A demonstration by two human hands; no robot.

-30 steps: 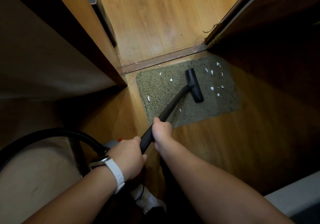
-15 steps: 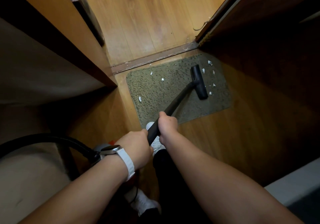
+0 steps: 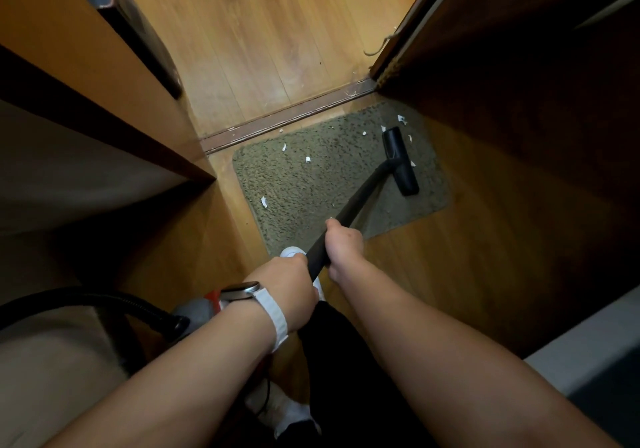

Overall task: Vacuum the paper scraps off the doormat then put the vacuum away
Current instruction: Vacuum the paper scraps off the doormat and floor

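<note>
- We find both hands on the vacuum wand (image 3: 356,201): the right hand (image 3: 344,245) is wrapped around it further forward, and the left hand (image 3: 291,284) is closed on its rear end, fingers hidden from us.
- The nozzle head (image 3: 400,161) sits flat on the doormat (image 3: 311,184), near its far right corner.
- Paper scraps (image 3: 264,201) lie on the mat: several close around the nozzle, others well apart towards the left side. One lies on the threshold strip (image 3: 287,118).
- We judge vacuuming part done. We recommend keeping the head flat, finishing the right corner, then working in overlapping passes leftward; short strokes should stop the mat from bunching.
- The grey vacuum body (image 3: 197,310), with its hose (image 3: 104,300) attached, sits behind the left wrist. It is the only receptacle we note, and we cannot see its contents.
</note>
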